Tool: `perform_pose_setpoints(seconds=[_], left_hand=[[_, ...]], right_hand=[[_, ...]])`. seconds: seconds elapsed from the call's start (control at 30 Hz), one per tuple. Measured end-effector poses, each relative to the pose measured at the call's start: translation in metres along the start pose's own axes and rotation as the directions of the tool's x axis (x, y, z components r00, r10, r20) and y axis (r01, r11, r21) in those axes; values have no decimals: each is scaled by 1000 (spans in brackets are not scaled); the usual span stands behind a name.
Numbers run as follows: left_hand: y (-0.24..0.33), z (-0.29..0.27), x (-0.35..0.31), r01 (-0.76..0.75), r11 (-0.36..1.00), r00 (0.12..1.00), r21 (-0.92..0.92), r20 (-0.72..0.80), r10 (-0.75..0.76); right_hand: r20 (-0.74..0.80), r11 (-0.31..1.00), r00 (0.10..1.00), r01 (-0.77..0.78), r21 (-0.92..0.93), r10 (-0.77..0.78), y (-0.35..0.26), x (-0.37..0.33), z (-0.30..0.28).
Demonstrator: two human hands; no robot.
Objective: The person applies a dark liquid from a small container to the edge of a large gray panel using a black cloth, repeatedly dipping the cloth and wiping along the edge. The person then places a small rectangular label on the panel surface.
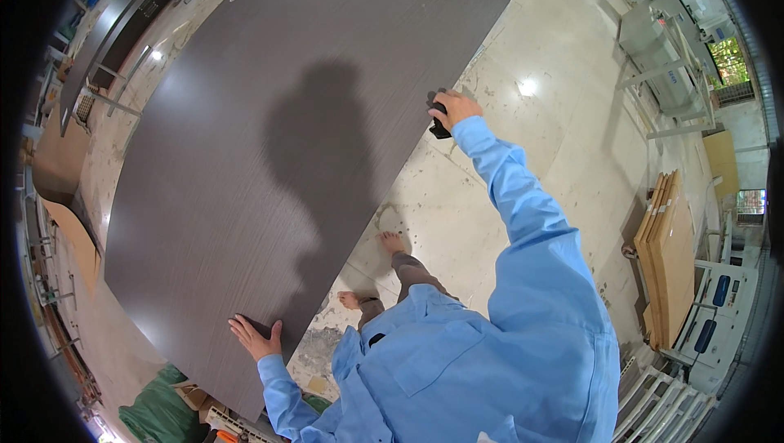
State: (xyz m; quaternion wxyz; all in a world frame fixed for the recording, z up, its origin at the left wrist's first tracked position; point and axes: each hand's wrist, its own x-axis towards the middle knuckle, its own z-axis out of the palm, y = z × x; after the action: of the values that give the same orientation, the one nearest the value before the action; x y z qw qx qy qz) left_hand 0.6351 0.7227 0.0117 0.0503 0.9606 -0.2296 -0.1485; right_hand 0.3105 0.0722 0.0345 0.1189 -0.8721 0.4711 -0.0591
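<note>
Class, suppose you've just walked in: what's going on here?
A person in a blue shirt stands barefoot at a large dark grey board. The right hand holds a small black object at the board's edge; the left hand lies spread on top. Brown panels stand together off to the right.

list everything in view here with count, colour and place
Large flat wood-grain panel: one, dark grey, centre
Compact handheld tool: one, black, panel's right edge
Long flat panel on metal legs: one, grey, upper left
Curled thin sheet: one, brown, left
Crumpled cloth-like bundle: one, green, lower left
Flat upright boards: several, tan, right
Slatted metal rack: one, white, lower right
Smooth floor: one, pale, beneath
Left hand: one, bare, on panel
Right hand: one, bare, gripping tool
Sleeves: two, blue, lower half
</note>
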Motion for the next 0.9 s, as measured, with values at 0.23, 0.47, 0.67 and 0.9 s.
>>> perform_pose_setpoints(seconds=[0.23, 0.47, 0.67, 0.9], left_hand=[[-1, 1, -1, -22, 999, 1000, -24, -18, 21], [-1, 3, -1, -10, 1000, 999, -8, -30, 10], [0, 4, -1, 1, 1000, 1000, 0, -25, -1], [2, 2, -2, 7, 1000, 1000, -22, -20, -7]], right_hand=[[-7, 979, 991, -132, -156, 132, -16, 19, -9], [165, 969, 969, -154, -192, 186, -19, 24, -9], [101, 969, 991, -60, -240, 86, -15, 20, 4], [-96, 979, 980, -182, -95, 173, -33, 22, -14]])
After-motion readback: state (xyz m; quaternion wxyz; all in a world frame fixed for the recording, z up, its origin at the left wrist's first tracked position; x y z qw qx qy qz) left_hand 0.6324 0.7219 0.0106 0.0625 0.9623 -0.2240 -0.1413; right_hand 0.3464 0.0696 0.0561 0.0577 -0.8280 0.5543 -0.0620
